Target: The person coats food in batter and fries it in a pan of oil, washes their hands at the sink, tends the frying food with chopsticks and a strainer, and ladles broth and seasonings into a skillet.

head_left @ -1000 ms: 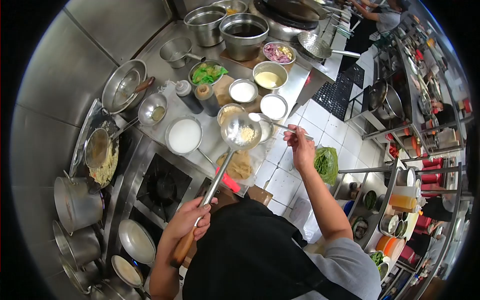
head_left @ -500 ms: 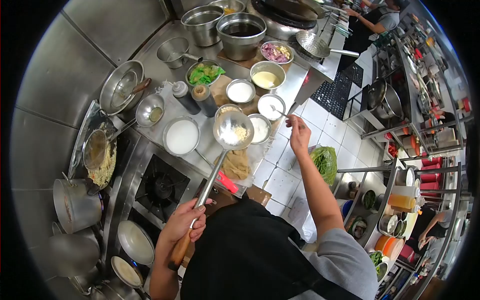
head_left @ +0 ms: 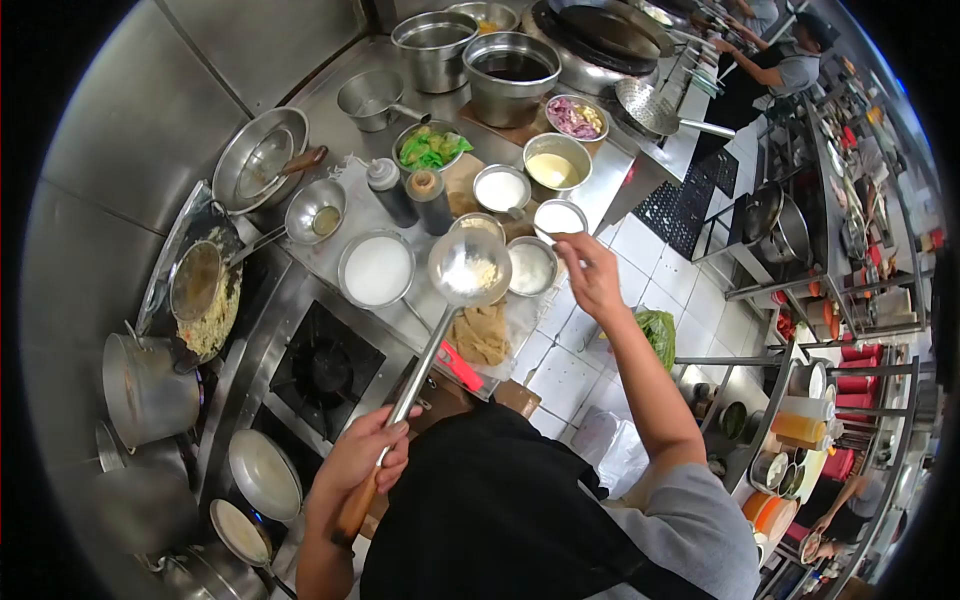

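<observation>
My left hand (head_left: 372,455) is wrapped round the wooden-ended handle of a long metal ladle (head_left: 428,352). Its round bowl holds some pale, crumbly stuff and hangs over the small bowls on the counter. In my right hand (head_left: 592,272) I pinch a small spoon (head_left: 543,235), its tip pointing left. The spoon is above a gap between a bowl of white powder (head_left: 560,216), a second white-filled bowl (head_left: 501,187) and a third bowl of white stuff (head_left: 531,266). A bowl of tan stuff (head_left: 477,224) is partly hidden behind the ladle.
Two squeeze bottles (head_left: 430,202) stand beside a pot of white liquid (head_left: 376,270). A red-handled tool (head_left: 461,367) lies near the counter edge. Left are a burner (head_left: 318,370), pans (head_left: 265,475) and a stockpot (head_left: 150,390). Another person (head_left: 785,70) works at the far right.
The spoon has come up out of the white powder bowl, and my right hand has moved it left towards the ladle. The head view has shifted slightly. My left hand still holds the ladle.
</observation>
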`<state>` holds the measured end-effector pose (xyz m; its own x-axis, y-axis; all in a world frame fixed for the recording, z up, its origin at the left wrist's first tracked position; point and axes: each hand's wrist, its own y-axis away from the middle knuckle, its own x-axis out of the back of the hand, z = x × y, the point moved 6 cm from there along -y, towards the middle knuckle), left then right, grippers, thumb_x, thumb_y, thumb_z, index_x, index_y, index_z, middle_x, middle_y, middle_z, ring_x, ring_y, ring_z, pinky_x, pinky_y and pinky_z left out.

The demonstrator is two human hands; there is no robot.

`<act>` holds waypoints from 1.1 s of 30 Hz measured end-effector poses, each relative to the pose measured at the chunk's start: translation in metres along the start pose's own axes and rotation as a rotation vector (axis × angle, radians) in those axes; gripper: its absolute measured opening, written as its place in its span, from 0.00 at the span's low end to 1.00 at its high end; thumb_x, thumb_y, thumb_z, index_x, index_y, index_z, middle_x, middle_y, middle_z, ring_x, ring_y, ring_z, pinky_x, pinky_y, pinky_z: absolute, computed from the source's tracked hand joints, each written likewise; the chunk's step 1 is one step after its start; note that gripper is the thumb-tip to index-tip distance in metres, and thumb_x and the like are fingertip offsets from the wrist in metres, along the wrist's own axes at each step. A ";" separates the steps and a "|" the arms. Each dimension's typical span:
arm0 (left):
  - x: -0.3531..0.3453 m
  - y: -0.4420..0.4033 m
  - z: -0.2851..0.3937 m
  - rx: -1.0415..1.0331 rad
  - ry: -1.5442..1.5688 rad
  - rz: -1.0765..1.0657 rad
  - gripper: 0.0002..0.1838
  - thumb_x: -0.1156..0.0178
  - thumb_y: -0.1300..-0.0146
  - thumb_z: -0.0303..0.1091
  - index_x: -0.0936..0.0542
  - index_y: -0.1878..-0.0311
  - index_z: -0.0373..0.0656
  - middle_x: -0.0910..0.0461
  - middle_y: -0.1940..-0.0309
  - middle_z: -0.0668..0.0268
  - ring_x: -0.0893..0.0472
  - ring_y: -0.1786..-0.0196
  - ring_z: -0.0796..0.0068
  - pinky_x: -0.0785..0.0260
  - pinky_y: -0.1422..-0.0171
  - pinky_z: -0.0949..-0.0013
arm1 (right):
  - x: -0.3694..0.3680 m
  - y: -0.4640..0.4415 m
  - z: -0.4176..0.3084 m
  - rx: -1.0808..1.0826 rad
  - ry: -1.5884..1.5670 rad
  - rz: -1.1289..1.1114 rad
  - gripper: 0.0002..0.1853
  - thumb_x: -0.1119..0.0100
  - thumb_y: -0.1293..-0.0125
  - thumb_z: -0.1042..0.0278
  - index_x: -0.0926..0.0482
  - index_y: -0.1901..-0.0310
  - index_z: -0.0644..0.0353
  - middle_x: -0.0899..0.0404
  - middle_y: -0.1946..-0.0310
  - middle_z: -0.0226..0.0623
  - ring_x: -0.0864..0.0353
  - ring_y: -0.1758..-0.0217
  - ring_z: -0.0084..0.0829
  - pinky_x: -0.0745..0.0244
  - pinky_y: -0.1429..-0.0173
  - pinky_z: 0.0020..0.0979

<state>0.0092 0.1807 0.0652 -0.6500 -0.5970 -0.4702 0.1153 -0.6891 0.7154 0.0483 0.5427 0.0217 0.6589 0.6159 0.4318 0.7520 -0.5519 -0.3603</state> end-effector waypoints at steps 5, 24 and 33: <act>0.017 0.036 -0.038 0.018 0.066 0.114 0.19 0.55 0.28 0.32 0.36 0.36 0.40 0.37 0.83 0.70 0.35 0.87 0.80 0.41 0.84 0.75 | -0.058 -0.014 0.001 0.378 0.252 -0.218 0.03 0.41 0.40 0.76 0.21 0.64 0.63 0.25 0.73 0.44 0.25 0.69 0.45 0.28 0.63 0.40; 0.035 0.005 -0.057 -0.091 0.052 0.136 0.18 0.56 0.27 0.33 0.35 0.38 0.38 0.37 0.82 0.71 0.35 0.86 0.81 0.40 0.84 0.75 | -0.093 -0.007 -0.001 0.062 0.264 -0.233 0.07 0.44 0.36 0.71 0.20 0.65 0.66 0.22 0.71 0.51 0.22 0.68 0.50 0.28 0.63 0.41; 0.035 0.001 -0.060 -0.087 0.058 0.111 0.18 0.54 0.28 0.34 0.34 0.38 0.39 0.37 0.82 0.71 0.35 0.85 0.81 0.41 0.85 0.75 | -0.129 -0.009 0.021 0.299 0.498 -0.744 0.09 0.43 0.38 0.69 0.19 0.59 0.64 0.19 0.64 0.51 0.20 0.62 0.48 0.24 0.55 0.42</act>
<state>0.0314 0.1346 0.0184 -0.5856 -0.6926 -0.4211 0.2505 -0.6487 0.7186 -0.0432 0.4796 -0.0486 -0.0229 0.4025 0.9151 0.9952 0.0961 -0.0174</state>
